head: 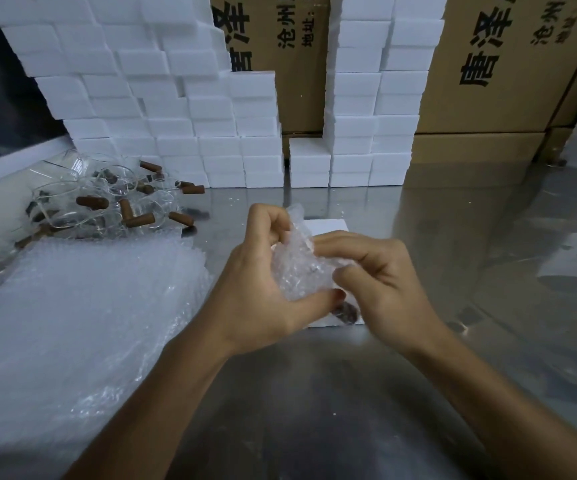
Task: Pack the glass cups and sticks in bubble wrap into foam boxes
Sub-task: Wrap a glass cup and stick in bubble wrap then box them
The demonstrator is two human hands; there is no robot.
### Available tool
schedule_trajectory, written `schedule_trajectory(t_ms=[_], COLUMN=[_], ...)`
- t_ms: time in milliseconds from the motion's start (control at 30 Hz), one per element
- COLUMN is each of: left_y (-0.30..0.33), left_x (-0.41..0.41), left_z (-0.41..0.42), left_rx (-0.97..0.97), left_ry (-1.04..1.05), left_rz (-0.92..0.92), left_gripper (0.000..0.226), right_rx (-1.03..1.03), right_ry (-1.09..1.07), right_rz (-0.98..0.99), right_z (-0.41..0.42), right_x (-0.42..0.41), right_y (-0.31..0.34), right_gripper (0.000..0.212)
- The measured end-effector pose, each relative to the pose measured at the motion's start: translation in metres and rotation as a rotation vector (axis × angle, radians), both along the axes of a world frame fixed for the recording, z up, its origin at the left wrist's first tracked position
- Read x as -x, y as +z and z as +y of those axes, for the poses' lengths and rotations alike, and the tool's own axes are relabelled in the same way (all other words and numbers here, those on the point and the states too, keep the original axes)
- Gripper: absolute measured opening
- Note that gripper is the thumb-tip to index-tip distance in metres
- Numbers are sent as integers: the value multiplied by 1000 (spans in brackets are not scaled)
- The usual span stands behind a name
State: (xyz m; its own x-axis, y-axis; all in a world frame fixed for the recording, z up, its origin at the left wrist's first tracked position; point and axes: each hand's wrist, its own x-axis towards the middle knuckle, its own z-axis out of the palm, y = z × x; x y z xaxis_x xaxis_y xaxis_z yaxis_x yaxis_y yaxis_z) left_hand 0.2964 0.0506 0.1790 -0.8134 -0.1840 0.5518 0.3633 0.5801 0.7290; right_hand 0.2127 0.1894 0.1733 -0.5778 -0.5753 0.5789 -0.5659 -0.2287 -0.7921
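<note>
Wrapping is in hand: left hand (256, 289) and right hand (380, 275) curl their fingers (328, 249), pinching the bubble-wrap bundle (301, 268) between them, above the open foam box (328, 226). Next, probably tuck the ends and lower it in.

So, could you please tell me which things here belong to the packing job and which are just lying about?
Part of the job:
- bubble-wrap bundle, held by left hand and right hand
- foam piece beneath them
- loose glass cups and brown sticks
- bubble-wrap sheets
- stacked foam boxes

Just lying about:
- printed cardboard cartons
- foam crumbs
</note>
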Motion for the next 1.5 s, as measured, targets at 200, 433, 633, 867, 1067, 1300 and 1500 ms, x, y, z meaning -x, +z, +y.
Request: schedule_trajectory(t_ms=[200, 433, 633, 867, 1067, 1300, 1500], left_y=[4, 8, 7, 6, 4, -6, -8], left_x=[-3, -7, -7, -4, -5, 2, 7], left_z=[-6, -10, -8, -1, -2, -1, -3], left_rx=[132, 341, 351, 235, 196, 116, -174], left_ry=[45, 36, -6, -18, -37, 25, 181], left_rz=[-35, -49, -4, 47, 36, 38, 93], left_gripper=[65, 69, 66, 64, 61, 55, 47], right_rx=[-143, -186, -193, -163, -178, -128, -102], right_ry=[31, 93, 173, 288, 323, 268, -58], right_rz=[288, 265, 111, -72, -109, -58, 310], right_z=[-5, -10, -10, -4, -4, -4, 2], right_x=[-15, -20, -18, -12, -13, -10, 3], right_y=[-2, -4, -5, -3, -3, -5, -2], right_gripper=[45, 52, 42, 31, 26, 27, 40])
